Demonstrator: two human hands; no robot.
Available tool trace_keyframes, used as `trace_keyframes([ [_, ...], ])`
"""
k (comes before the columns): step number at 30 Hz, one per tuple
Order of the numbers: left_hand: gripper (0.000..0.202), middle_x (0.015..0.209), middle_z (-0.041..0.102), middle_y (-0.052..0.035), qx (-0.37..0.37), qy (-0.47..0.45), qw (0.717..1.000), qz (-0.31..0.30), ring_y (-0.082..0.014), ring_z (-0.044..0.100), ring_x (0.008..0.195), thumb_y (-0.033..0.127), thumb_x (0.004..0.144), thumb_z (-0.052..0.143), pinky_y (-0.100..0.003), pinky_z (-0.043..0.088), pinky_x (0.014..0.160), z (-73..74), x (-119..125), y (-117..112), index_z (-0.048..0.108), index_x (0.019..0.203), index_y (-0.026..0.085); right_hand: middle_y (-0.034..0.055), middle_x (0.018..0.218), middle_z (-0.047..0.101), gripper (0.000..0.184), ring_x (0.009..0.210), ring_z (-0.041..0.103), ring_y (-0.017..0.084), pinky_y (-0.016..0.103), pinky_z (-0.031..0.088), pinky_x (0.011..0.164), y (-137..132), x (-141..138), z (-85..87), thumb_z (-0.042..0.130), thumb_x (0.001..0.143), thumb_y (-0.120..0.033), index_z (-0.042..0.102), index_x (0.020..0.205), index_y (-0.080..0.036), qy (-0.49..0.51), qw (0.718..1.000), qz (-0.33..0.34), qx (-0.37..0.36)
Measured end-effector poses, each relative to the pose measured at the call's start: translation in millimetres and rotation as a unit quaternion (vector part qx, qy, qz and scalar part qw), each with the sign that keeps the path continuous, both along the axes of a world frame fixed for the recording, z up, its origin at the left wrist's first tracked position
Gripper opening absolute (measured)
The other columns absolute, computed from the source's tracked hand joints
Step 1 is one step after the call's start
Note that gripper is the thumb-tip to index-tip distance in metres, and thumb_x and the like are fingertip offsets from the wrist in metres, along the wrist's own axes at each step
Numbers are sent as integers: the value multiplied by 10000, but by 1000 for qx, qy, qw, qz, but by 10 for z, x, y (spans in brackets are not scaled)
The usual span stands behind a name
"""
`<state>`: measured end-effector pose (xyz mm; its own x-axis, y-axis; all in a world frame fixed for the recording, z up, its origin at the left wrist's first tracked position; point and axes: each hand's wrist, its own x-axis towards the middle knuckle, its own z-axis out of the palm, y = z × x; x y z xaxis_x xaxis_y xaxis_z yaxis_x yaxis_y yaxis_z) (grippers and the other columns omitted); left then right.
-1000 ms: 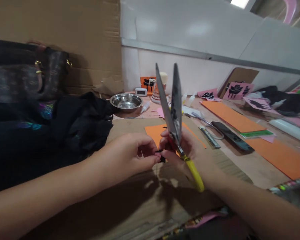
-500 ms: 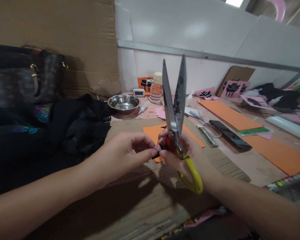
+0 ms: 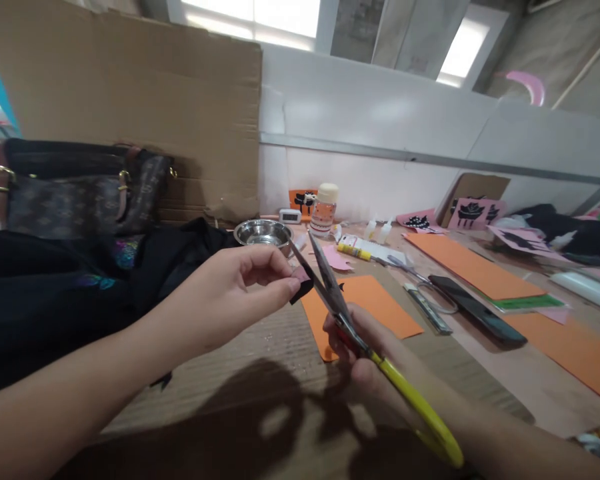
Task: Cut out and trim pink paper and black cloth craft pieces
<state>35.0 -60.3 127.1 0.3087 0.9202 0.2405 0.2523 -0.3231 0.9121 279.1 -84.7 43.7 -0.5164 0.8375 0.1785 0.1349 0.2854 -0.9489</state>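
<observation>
Between its thumb and fingers, my left hand (image 3: 235, 287) pinches a small paper piece (image 3: 303, 285), pink on one side and black on the other. My right hand (image 3: 375, 353) is wrapped around the scissors (image 3: 340, 300), which have yellow and red handles. Their blades are parted and point up and left, right beside the paper piece; whether they touch it I cannot tell. An orange sheet (image 3: 380, 309) with a small black cutout on it lies flat beyond my right hand, partly covered by the hand and scissors.
A metal bowl (image 3: 263, 233), a clear bottle (image 3: 325, 210) and a glue stick (image 3: 354, 251) stand or lie toward the back. Right of my hands are a dark phone-like slab (image 3: 475, 310), a blade case (image 3: 427, 309) and more orange sheets (image 3: 473, 265). Black cloth (image 3: 180, 267) and a handbag (image 3: 80, 190) sit left.
The scissors have tilted from upright toward the left, bringing the blades beside the paper piece. My right hand has moved away from the piece, and the camera view has tipped upward.
</observation>
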Motion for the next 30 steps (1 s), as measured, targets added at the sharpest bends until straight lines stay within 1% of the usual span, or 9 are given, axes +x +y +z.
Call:
trace_keyframes([
  [3,122,756,708,41,10,-12,1000,-9,-87,595,662,278,811,719,-155,452,595,22,-9,-5,673,723,208,30,960,471,522,815,445,171,279,465,716,-31,-22,23,633,883,-661,543,1162,-231,-22,1000,12,-10],
  [5,143,733,683,44,3,-16,1000,-17,-82,571,648,279,818,716,-156,441,589,18,-4,-2,663,710,202,34,957,481,525,809,447,171,280,464,708,-33,-31,24,630,887,-657,545,1171,-223,-22,1000,13,-10],
  [9,175,736,663,47,-17,-31,998,-47,-81,560,672,296,841,713,-157,438,612,-23,5,4,645,715,195,36,948,495,523,829,476,183,284,467,710,-3,-15,-59,657,863,-664,570,1134,-226,6,1000,7,-13],
  [12,188,734,651,56,-29,-40,997,-60,-73,544,666,296,854,712,-154,432,614,-58,1,-1,630,720,194,46,963,523,505,844,503,193,295,491,733,8,4,-110,659,863,-662,585,1128,-238,12,1000,7,-18],
  [17,188,734,645,62,-41,-52,996,-67,-63,537,660,269,847,715,-143,422,601,-76,-9,-11,618,706,190,53,968,553,496,856,528,204,306,510,746,4,-5,-100,667,850,-675,602,1096,-249,12,1000,7,-18],
  [22,170,719,638,71,-30,-51,996,-71,-52,528,641,228,846,700,-131,409,580,-61,4,-1,621,700,189,38,973,517,441,841,482,184,288,452,717,1,-6,-95,653,884,-639,582,1077,-249,13,1000,6,-17],
  [27,139,678,615,81,-11,-43,997,-64,-44,485,589,195,832,692,-128,368,523,-43,18,25,641,702,194,14,928,475,521,786,430,158,270,404,675,-4,-18,-27,626,875,-692,558,1110,-231,-8,1000,10,-20],
  [30,129,673,610,79,-14,-41,997,-62,-46,473,579,215,837,690,-130,356,508,-39,7,31,651,716,195,-4,884,451,546,753,400,145,261,376,648,1,-33,-3,625,865,-711,552,1098,-223,-4,1000,12,-19],
])
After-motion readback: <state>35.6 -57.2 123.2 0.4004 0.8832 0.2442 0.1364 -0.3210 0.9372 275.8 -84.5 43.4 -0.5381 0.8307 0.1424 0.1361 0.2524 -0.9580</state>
